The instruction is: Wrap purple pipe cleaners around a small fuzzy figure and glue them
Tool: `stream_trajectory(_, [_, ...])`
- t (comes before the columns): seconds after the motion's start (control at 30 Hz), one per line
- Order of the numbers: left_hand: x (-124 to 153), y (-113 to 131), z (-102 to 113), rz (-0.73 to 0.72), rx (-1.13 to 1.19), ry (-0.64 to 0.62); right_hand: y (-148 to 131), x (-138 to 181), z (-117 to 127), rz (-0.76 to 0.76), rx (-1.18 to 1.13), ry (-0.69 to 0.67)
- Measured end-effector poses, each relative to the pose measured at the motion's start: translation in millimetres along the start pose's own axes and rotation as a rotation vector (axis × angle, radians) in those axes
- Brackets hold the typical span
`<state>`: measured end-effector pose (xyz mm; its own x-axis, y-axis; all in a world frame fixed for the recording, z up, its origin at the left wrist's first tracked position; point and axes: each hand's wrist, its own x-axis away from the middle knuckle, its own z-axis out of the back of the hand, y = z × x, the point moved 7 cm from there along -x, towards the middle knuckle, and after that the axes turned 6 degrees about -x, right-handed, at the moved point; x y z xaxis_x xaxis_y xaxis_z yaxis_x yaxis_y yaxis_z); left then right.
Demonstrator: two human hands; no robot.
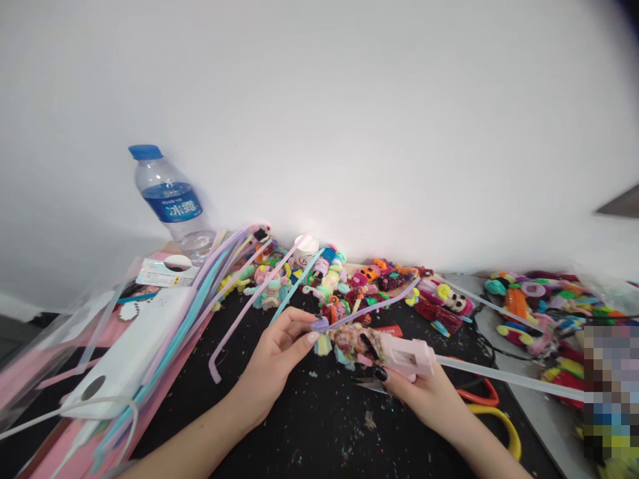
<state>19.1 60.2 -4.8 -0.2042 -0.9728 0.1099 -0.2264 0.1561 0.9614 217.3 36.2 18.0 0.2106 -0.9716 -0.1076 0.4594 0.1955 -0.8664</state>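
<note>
My left hand [276,356] pinches a small multicoloured pipe-cleaner figure [347,342] at its lilac end, where a lilac pipe cleaner [379,305] runs up to the right. My right hand [429,392] grips a pale pink hot glue gun [407,357] with its nozzle against the figure. A long clear glue stick [509,379] sticks out of the back of the gun to the right. Both hands hover just over the black tabletop [319,426].
A water bottle [172,203] stands at the back left beside a bundle of pastel pipe cleaners [200,299]. Finished colourful figures [349,279] line the wall, with more at right [544,299]. Scissors with orange and yellow handles [486,402] lie under my right wrist.
</note>
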Motion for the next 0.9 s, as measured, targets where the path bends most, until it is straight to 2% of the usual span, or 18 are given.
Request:
stream_trajectory(0.17, [-1, -1, 0, 0.004, 0.008, 0.0, -6, -1, 3, 0.022, 0.033, 0.033])
stream_trajectory(0.33, [-2, -3, 2, -0.004, -0.001, 0.007, -14, -4, 0, 0.068, 0.024, -0.031])
stream_trajectory(0.5, [0, -2, 4, -0.01, -0.02, 0.027, -11, -3, 2, 0.056, 0.115, -0.005])
stream_trajectory(0.77, [1, -2, -1, 0.023, 0.051, -0.012, -12, -3, 2, 0.078, 0.107, -0.009])
stream_trajectory(0.9, [0, -2, 0, 0.036, 0.034, 0.011, -8, -1, 2, 0.084, 0.122, 0.007])
